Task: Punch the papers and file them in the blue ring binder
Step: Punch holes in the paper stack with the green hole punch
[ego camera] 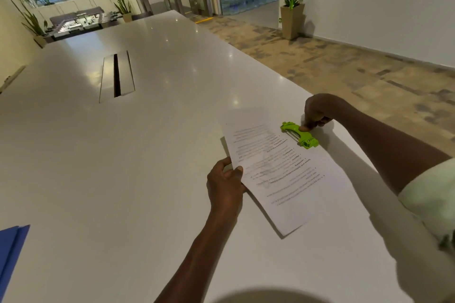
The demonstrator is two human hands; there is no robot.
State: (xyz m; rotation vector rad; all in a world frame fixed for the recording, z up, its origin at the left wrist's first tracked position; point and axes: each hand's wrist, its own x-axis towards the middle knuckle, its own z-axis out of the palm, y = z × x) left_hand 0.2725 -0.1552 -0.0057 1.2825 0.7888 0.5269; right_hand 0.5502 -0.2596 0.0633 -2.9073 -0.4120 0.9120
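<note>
The left hand (225,181) pinches the near left edge of the papers (278,172), which lie on the white counter (123,155). The right hand (317,112) grips the green punch (299,135) (thumb pressed on top) at the sheets' far right edge. The blue binder (11,251) lies well apart, at the counter's near left.

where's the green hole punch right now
In the head view the green hole punch sits on the white table at right, on the far edge of the papers, with the right hand pressing it.
</note>
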